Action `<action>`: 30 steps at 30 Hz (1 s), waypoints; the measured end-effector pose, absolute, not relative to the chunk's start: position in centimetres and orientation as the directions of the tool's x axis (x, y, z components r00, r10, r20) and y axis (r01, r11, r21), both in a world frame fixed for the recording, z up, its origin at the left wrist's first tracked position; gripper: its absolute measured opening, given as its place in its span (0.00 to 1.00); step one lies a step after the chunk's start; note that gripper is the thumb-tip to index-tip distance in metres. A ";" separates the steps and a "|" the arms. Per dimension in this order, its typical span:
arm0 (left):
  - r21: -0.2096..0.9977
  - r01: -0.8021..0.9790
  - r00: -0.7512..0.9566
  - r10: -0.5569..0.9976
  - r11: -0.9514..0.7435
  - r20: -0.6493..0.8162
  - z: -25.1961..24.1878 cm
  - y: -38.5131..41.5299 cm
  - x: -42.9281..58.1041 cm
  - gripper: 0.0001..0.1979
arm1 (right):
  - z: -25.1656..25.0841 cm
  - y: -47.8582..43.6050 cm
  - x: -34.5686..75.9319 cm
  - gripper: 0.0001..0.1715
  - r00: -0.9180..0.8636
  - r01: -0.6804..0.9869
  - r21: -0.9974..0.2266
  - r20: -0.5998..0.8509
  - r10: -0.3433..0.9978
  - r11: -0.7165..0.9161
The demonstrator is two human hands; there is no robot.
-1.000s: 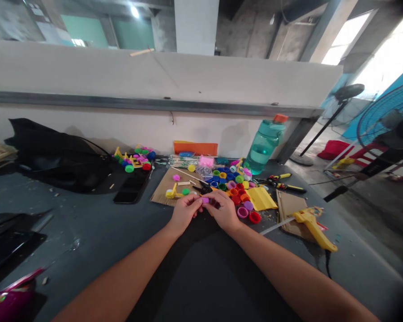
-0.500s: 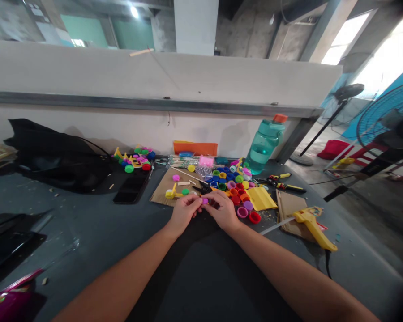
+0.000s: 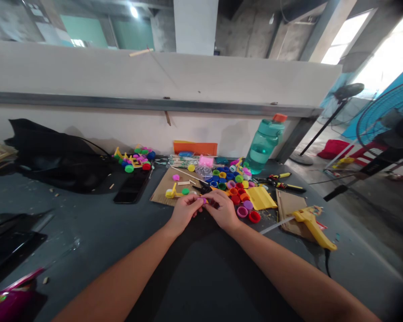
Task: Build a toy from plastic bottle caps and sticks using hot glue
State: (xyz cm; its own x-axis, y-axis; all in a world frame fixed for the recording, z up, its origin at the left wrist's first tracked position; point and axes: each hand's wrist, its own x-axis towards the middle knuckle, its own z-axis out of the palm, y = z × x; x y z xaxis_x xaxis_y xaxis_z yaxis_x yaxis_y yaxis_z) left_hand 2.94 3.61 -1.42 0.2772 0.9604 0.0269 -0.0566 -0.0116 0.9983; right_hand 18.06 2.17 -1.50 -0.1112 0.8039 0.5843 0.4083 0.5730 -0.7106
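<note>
The small purple piece (image 3: 204, 201) is between the left hand (image 3: 183, 214) and right hand (image 3: 225, 212), above the desk (image 3: 97, 223), just right of the cardboard (image 3: 159, 194). Fingers of both hands are pinched on it, though they half hide it and its shape is hard to make out. It should be very light and fairly stiff; best held by opposite edges, thumb against fingertip, with gentle pressure.

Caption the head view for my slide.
Left hand and right hand together hold a small purple piece near colourful caps, a yellow glue gun lying to the right.
</note>
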 end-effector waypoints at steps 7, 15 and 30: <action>0.997 -0.073 0.267 0.963 0.003 0.017 -1.4 3.7 2.9 0.13 | -1.4 2.1 18.1 0.13 -0.122 0.432 -0.700 0.579 0.806 0.569; 0.994 -0.100 0.270 0.961 -0.035 0.061 -1.3 3.7 2.8 0.16 | -1.2 2.1 18.1 0.10 -0.077 0.431 -0.731 0.553 0.829 0.528; 0.998 -0.055 0.289 0.957 -0.024 0.038 -1.3 3.6 2.8 0.15 | -1.3 2.1 18.0 0.12 -0.108 0.438 -0.704 0.577 0.810 0.560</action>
State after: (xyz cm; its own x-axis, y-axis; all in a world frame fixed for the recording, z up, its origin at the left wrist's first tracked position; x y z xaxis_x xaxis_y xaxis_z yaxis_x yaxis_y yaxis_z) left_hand 2.77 3.57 -1.27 0.2887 0.9566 0.0385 -0.0549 -0.0236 0.9982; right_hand 18.04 2.11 -1.34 -0.1079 0.8097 0.5768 0.4378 0.5596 -0.7037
